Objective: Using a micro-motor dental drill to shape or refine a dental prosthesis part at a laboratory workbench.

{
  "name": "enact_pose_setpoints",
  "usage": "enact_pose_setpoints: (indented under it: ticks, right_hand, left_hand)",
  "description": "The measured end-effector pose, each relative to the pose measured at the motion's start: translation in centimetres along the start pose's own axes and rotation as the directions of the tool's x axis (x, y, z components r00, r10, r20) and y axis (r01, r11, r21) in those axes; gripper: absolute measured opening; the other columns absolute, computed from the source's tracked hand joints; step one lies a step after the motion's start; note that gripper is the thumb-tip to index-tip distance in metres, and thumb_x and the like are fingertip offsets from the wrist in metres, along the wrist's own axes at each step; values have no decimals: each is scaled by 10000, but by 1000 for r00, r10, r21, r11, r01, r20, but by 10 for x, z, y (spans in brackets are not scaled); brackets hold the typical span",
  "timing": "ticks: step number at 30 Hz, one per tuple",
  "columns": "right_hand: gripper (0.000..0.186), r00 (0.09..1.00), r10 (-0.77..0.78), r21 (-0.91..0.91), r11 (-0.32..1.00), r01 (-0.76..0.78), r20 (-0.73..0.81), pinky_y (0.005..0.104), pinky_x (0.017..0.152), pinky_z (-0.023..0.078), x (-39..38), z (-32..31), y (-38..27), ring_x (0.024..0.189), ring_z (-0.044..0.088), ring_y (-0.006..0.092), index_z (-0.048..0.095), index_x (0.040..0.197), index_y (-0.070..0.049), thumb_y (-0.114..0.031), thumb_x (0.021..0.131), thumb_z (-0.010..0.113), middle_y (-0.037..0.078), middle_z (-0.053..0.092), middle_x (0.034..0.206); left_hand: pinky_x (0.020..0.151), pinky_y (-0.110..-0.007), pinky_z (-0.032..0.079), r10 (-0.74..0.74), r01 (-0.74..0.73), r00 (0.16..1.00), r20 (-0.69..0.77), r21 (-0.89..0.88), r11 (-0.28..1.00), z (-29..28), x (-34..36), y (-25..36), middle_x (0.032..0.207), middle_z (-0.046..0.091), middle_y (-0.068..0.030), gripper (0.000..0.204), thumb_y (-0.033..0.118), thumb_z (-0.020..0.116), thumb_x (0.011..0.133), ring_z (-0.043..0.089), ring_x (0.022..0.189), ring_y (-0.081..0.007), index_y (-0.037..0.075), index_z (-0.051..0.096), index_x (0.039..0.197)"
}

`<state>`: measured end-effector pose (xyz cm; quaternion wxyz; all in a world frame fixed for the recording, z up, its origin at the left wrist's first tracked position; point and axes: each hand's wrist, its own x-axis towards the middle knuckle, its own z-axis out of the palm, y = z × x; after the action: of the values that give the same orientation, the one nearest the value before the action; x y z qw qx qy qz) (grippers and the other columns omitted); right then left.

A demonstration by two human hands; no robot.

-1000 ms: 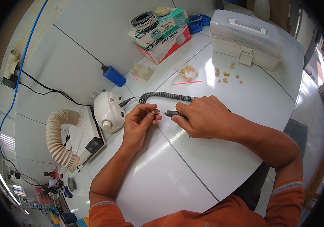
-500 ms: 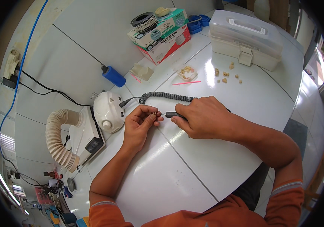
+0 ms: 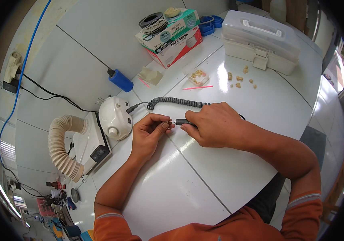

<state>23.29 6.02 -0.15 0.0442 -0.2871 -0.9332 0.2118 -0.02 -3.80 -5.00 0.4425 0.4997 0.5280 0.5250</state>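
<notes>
My right hand [image 3: 216, 125] grips a dark rotary handpiece [image 3: 186, 122] like a pen, its thin metal tip pointing left. The tip meets the fingertips of my left hand [image 3: 149, 130], which pinch a small pale piece, mostly hidden by finger and thumb. From behind my right hand a coiled grey cord [image 3: 180, 102] runs left to a white control unit [image 3: 115, 119] with a round knob. Beside that unit stands a white machine with a ribbed beige hose [image 3: 59, 140].
Beyond my hands lie a small clear dish [image 3: 199, 77] of yellowish pieces, a pink stick [image 3: 198, 88] and several loose yellowish lumps [image 3: 238, 85]. Farther back are a translucent lidded case [image 3: 260, 44], stacked mask boxes [image 3: 176, 48] and a blue cylinder [image 3: 121, 81] against the wall.
My left fingertips have shifted slightly, and the small pale piece between them shows less. The handpiece stays almost in place at them.
</notes>
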Motion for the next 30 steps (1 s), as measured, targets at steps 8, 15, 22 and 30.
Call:
enact_pose_setpoints:
  ticks: [8, 15, 22, 30]
  right_hand:
    - [419, 999, 30, -18, 999, -30, 24, 500, 720, 578, 0, -5, -2, 754, 738, 363, 726, 964, -62, -415, 1047, 517, 152, 725, 748]
    - [403, 998, 35, -20, 999, -34, 47, 491, 718, 576, 0, -9, -4, 757, 734, 367, 737, 952, -77, -403, 1043, 520, 148, 726, 752]
    - [383, 998, 29, -51, 998, -26, 49, 493, 722, 579, -2, -5, -5, 764, 736, 369, 734, 948, -80, -395, 1035, 535, 150, 730, 768]
    - [389, 999, 9, -32, 999, -7, 47, 494, 717, 583, -1, -5, -3, 755, 736, 367, 730, 944, -73, -394, 1039, 532, 151, 733, 776]
  left_hand:
    - [881, -309, 611, -20, 18, 999, -50, -38, 999, 5, 0, 4, 1076, 715, -132, 217, -1, 665, 1009, 740, 1015, -218, -21, 606, 1216]
    - [880, -309, 621, 3, -3, 1000, -23, 10, 1000, 3, 0, 2, 1047, 721, -134, 108, -8, 667, 1007, 747, 974, -212, -30, 649, 1111]
    - [865, -304, 622, -13, 13, 999, -29, 6, 1000, 4, 0, 2, 1039, 721, -136, 65, -20, 658, 1009, 744, 958, -202, -25, 665, 1073]
    - [851, -298, 614, -18, 18, 1000, -21, 19, 1000, 4, -1, 3, 1027, 720, -136, 64, -11, 661, 1011, 742, 938, -193, -25, 666, 1074]
